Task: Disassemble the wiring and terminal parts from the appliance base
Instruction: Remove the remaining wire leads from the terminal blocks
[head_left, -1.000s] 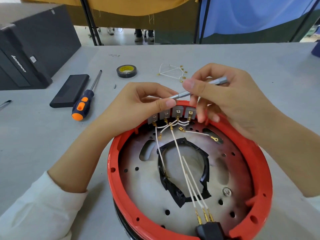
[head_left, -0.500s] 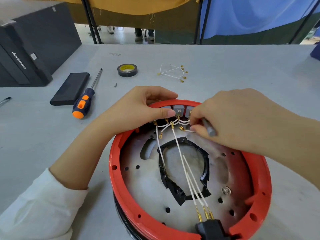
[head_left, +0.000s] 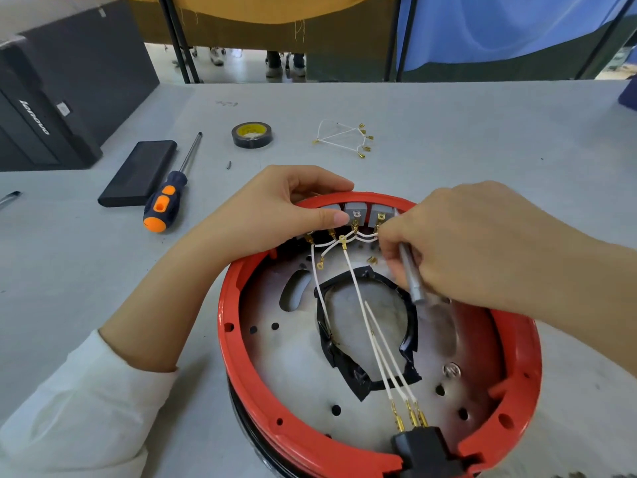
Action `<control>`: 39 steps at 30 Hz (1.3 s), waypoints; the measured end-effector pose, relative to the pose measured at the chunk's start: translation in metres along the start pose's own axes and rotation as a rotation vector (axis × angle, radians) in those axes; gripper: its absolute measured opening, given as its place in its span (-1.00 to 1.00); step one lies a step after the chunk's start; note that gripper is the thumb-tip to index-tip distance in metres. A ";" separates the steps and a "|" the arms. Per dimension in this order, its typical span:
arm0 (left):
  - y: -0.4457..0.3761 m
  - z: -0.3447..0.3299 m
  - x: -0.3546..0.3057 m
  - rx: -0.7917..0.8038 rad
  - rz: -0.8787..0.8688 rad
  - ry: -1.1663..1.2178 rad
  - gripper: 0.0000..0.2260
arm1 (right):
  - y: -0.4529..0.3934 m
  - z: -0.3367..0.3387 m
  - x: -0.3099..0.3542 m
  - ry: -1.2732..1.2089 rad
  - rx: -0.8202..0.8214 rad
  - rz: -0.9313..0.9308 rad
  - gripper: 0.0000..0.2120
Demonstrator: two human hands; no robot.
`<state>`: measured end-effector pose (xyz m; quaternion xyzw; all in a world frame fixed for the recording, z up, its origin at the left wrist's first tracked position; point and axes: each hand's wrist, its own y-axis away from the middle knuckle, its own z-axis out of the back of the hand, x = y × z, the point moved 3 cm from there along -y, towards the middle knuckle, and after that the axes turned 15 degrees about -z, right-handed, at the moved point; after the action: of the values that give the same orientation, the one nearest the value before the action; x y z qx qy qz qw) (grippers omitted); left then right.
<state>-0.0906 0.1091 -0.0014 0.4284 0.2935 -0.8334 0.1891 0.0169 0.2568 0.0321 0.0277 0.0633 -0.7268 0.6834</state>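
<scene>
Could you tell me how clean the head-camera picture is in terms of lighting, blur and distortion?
Head view: soft, even light with faint shadows on the grey table; wide-angle bending bows the table's far edge and stretches the corners; the red base rim shows mild gloss; slight blur on the right hand and its grey tool; the white wires stay sharp.

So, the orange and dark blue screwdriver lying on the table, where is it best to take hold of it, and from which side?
Grip the screwdriver by its thick orange-and-blue handle, the end nearest the person, not the thin metal shaft pointing away. Come from above, fingers across the handle: it lies flat on the table. Approach from its right side, since the black flat case lies close on its left.
</scene>
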 end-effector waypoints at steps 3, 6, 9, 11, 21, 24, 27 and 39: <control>0.000 0.000 0.000 -0.005 0.006 -0.001 -0.73 | 0.005 0.008 -0.008 -0.100 -0.023 -0.074 -0.90; 0.000 0.000 0.000 -0.012 0.015 -0.001 -0.73 | 0.004 0.005 -0.015 -0.208 0.014 -0.087 -0.93; 0.000 -0.001 0.001 -0.010 0.021 0.007 -0.73 | 0.003 0.002 -0.015 -0.179 0.020 -0.005 -0.95; 0.000 0.000 0.001 -0.007 0.021 0.008 -0.72 | -0.001 0.003 -0.018 -0.136 0.016 0.037 -0.96; 0.000 0.001 0.002 -0.014 0.017 0.001 -0.72 | -0.011 -0.002 -0.027 -0.252 0.041 0.060 -0.90; -0.001 0.000 0.002 -0.016 0.022 0.001 -0.72 | -0.009 0.000 -0.027 -0.113 -0.059 0.044 -0.87; -0.001 0.001 0.001 -0.011 0.021 0.004 -0.71 | -0.007 0.014 -0.031 -0.065 -0.117 0.040 -0.89; 0.000 0.001 0.000 -0.016 0.026 -0.014 -0.73 | -0.051 0.004 -0.038 -1.302 0.117 -0.289 -0.84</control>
<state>-0.0914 0.1083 -0.0008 0.4248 0.2934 -0.8314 0.2054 -0.0310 0.2968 0.0433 -0.3883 -0.3986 -0.6816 0.4752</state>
